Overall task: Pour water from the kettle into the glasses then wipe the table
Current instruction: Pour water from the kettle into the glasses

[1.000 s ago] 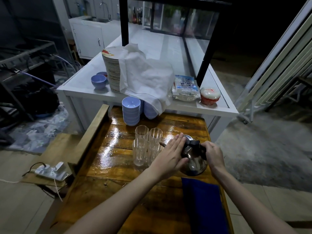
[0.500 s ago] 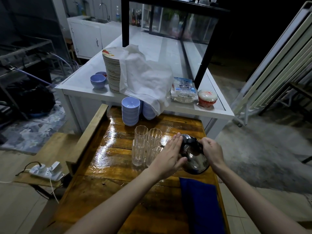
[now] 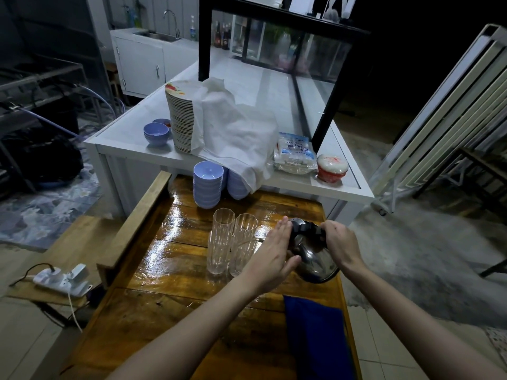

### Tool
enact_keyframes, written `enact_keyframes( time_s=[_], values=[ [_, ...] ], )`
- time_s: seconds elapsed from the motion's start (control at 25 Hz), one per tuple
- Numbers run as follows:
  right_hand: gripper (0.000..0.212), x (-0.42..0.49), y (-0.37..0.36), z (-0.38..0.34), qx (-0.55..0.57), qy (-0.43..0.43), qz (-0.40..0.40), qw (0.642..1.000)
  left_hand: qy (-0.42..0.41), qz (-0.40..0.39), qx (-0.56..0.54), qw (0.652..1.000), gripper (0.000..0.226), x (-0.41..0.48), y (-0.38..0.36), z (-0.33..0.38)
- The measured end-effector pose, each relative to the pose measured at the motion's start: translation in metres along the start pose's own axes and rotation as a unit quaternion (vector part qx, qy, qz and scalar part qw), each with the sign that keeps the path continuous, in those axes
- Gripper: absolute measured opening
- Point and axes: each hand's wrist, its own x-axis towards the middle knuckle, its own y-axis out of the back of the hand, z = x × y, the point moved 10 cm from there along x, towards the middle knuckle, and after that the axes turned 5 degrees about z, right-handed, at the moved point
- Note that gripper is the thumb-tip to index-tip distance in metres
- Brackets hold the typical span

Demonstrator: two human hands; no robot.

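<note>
A shiny metal kettle [image 3: 312,259] with a black handle is tilted to the left over the wet wooden table [image 3: 170,272]. My right hand [image 3: 343,244] grips the handle. My left hand [image 3: 270,257] lies flat, fingers together, against the kettle's left side and hides most of the spout. Several tall clear glasses [image 3: 222,242] stand close together just left of the kettle. A folded blue cloth [image 3: 315,335] lies on the table near its right edge, close to me.
Two stacks of pale blue bowls [image 3: 207,185] stand at the table's far end. Behind is a white counter [image 3: 123,139] with a plate stack [image 3: 179,119], white cloth [image 3: 233,130], packets and a red-lidded tub [image 3: 332,167]. A power strip [image 3: 61,278] lies on the low bench to the left.
The kettle has tipped further to the left toward the glasses, with both hands staying on it. My view has shifted slightly.
</note>
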Motion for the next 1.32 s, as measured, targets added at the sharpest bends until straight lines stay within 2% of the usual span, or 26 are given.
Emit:
enact_keyframes(
  time_s=[0.48, 0.64, 1.32],
  values=[
    [0.042, 0.003, -0.001, -0.017, -0.023, 0.057, -0.007, 0.998, 0.013, 0.023, -0.027, 0.999, 0.076, -0.005, 0.002, -0.002],
    [0.051, 0.005, 0.002, -0.018, -0.024, 0.069, 0.006, 0.997, 0.005, 0.024, -0.024, 0.999, 0.076, -0.003, 0.003, 0.0],
    [0.053, 0.008, 0.002, -0.007, -0.007, 0.053, 0.004, 0.999, 0.012, 0.029, -0.017, 0.999, 0.077, 0.002, -0.001, -0.001]
  ],
)
